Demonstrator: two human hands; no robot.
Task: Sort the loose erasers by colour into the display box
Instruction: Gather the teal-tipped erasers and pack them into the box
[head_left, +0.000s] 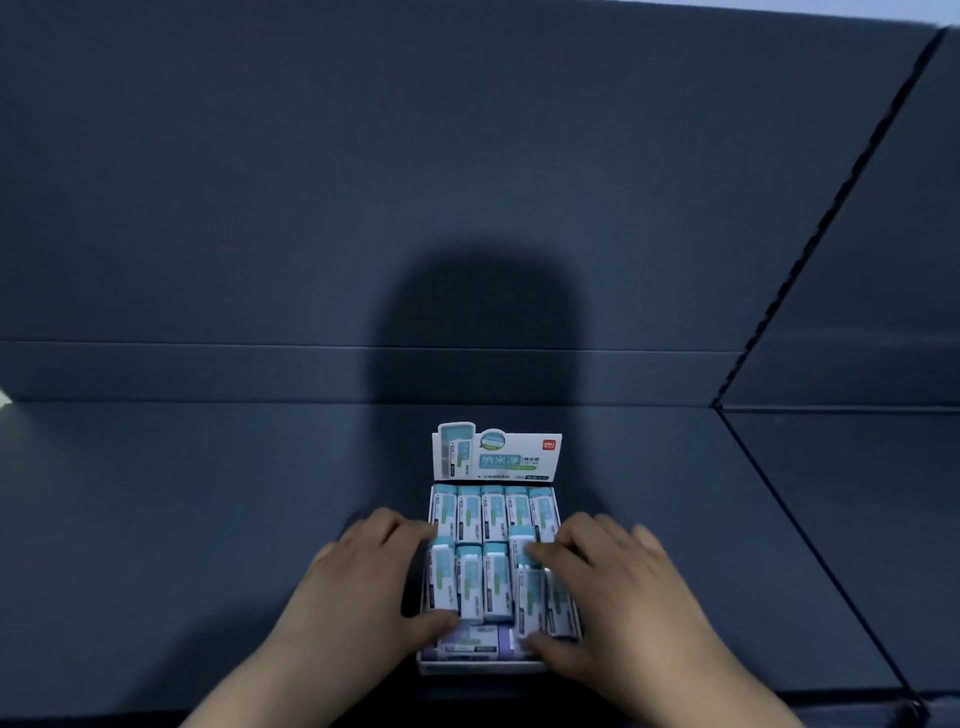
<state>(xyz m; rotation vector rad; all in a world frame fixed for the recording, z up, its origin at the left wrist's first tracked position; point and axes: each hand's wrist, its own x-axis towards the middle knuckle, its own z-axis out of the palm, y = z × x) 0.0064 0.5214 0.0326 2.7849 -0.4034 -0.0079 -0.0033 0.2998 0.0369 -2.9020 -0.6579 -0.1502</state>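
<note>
The white display box (488, 669) is seen low in the centre of the frame, filled with two rows of teal-sleeved erasers (493, 512). A purple eraser (506, 642) is laid crosswise at its near edge. The leftmost front eraser (442, 577) is pinched end to end by the left hand (363, 577). The rightmost front erasers (530, 597) are gripped likewise by the right hand (623, 587). Everything is set on a dark table (208, 519).
</note>
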